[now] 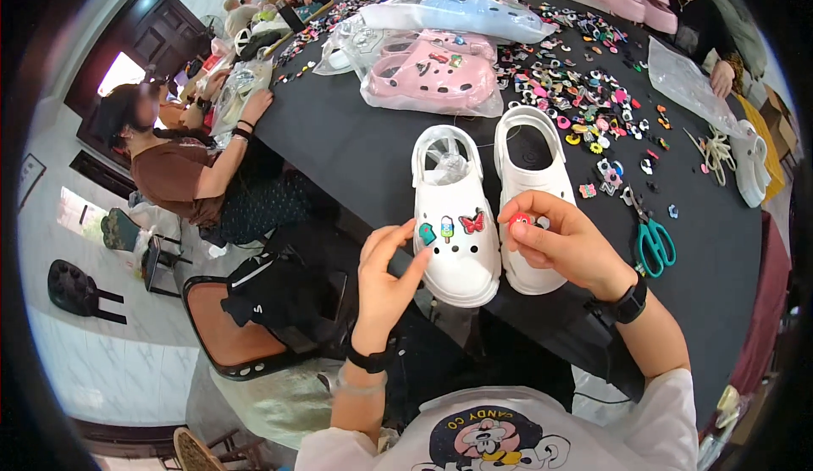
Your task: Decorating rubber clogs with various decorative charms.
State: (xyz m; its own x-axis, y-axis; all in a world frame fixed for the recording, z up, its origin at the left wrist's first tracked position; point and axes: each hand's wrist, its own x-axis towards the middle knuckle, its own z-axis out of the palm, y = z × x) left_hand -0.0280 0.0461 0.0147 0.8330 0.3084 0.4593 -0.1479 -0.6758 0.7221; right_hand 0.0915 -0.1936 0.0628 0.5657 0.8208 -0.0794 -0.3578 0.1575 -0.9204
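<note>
Pinching the red charm: the right hand (555, 241) has its thumb and finger closed on a little red charm (522, 218), up over the right white clog (533, 279).
Left white clog (461, 278): close beside the other one at the near edge of the black table (351, 162), toe toward the person. A green charm (427, 233), an ice pop charm (447, 229) and a red butterfly charm (472, 222) sit across it.
Left hand (383, 272): thumb and fingers apart, by the green charm. I cannot tell if they touch the clog.
Scissors (654, 246): teal handles, near the right wrist.
Loose charms (584, 102): lots of colors, spread past the clogs and to their right.
Pink clogs (434, 77): in a clear bag, behind the white pair.
Co-worker (174, 170): at the left, arms out to a clear bag (240, 90).
</note>
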